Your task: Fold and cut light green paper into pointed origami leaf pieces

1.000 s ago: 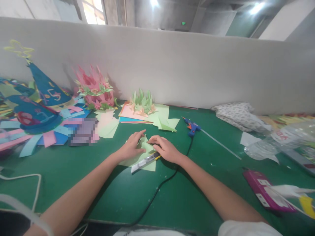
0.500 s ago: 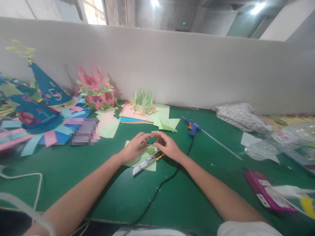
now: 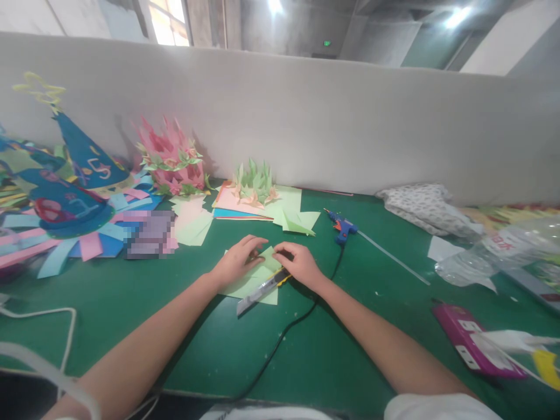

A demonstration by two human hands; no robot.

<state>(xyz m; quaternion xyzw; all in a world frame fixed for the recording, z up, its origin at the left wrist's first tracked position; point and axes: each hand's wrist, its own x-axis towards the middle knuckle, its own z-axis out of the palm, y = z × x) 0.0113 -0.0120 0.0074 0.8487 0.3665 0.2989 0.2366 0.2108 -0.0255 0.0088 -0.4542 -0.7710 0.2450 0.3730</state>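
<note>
On the green tabletop point(image 3: 371, 338), pale green paper point(image 3: 270, 265) is flanked by the left hand point(image 3: 237, 263), fingers curled and thumb apart, and the right hand point(image 3: 301, 267), fingers bent; whether paper is pinched cannot be told.

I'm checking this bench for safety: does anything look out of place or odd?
The clear plastic bottle at the right lies on its side rather than standing, though no spill shows. The craft knife juts from under the right hand across the green paper, awkwardly near the left hand; whether it is gripped is unclear.
</note>
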